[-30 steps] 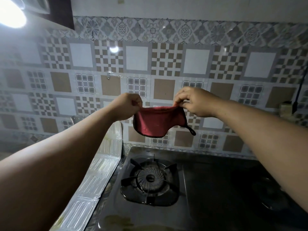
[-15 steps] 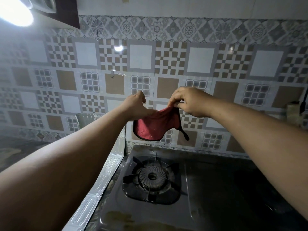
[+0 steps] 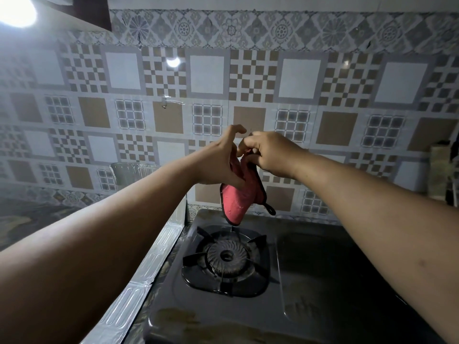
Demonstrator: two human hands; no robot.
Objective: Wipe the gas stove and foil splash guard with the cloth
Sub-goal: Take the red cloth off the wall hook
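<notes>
**Cloth being folded in mid-air above the burner**

The right hand [image 3: 269, 155] has its fingertips pinched tight on the top edge of the cloth [image 3: 236, 202], knuckles curled down over the hem. The left hand [image 3: 221, 165] meets it from the other side: its thumb and lower fingers press against the hanging fabric, while the index finger arches up and loose, gripping nothing. The two hands are nearly touching, so the red cloth hangs doubled between them in a narrow fold, its dark edging and small hanging loop [image 3: 270, 209] dangling at the lower right.

Holding it this way looks like a means of halving the cloth into a thicker pad — a shape that suits a palm better than a flat sheet would. That is a judgement from the fold, not something shown.

The cloth hangs clear of everything, above the back edge of the gas stove [image 3: 323, 269] and just behind the left burner [image 3: 226, 256], touching neither. The embossed foil splash guard [image 3: 149, 266] stands along the stove's left side, under the left forearm. Brownish smears show on the stove's front edge, so wiping appears not yet begun here. The patterned tiled wall [image 3: 206, 75] rises behind both hands.
</notes>
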